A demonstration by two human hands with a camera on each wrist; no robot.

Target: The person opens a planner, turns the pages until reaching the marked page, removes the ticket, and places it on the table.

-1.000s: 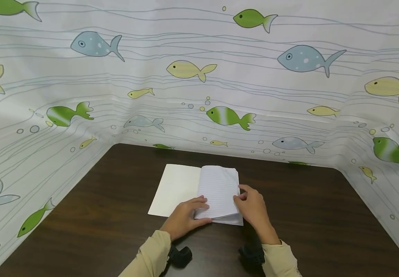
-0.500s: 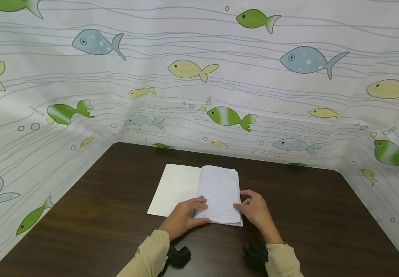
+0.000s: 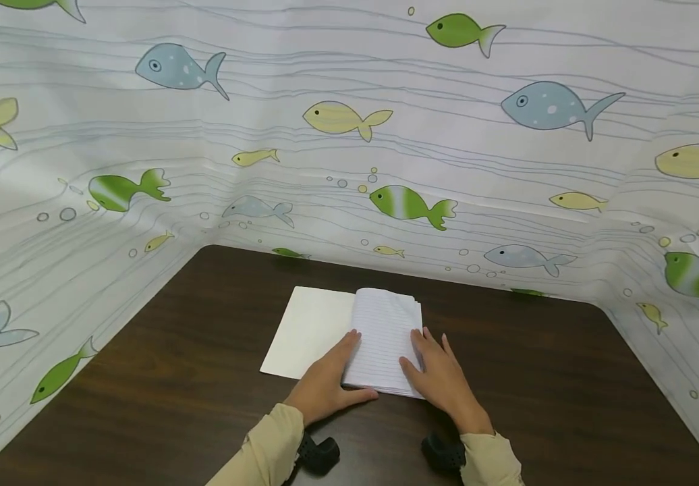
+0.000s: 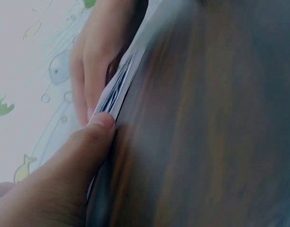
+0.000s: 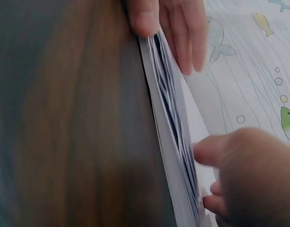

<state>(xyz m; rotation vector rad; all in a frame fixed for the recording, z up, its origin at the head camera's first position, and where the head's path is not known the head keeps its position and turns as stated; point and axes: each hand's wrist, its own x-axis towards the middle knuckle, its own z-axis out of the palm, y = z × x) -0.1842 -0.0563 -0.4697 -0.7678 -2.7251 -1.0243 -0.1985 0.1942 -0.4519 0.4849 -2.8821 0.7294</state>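
A notebook [image 3: 382, 344] lies open on the dark table, lined pages on the right and the plain white inner cover [image 3: 307, 331] on the left. My left hand [image 3: 324, 385] rests at its lower left, straight fingers along the fold and thumb at the bottom edge. On the right side my right hand [image 3: 445, 381] has its fingers spread along the page edge, with the thumb over the paper. The right wrist view shows slightly parted page edges [image 5: 171, 104] between both hands. In the left wrist view, the left thumb [image 4: 93, 137] touches the bottom edge of the stack.
The dark wood-grain table [image 3: 143, 385] surrounds the notebook. White cloth [image 3: 264, 40] printed with fish and wavy lines rises along its back and sides. Black devices are strapped to both wrists, such as the left wrist device [image 3: 320, 456], below beige sleeves.
The lifted lower corner of the right page has settled flat. My right hand has gone from curled fingers at the edge to straighter, spread ones. The left fingers have shifted up along the fold.
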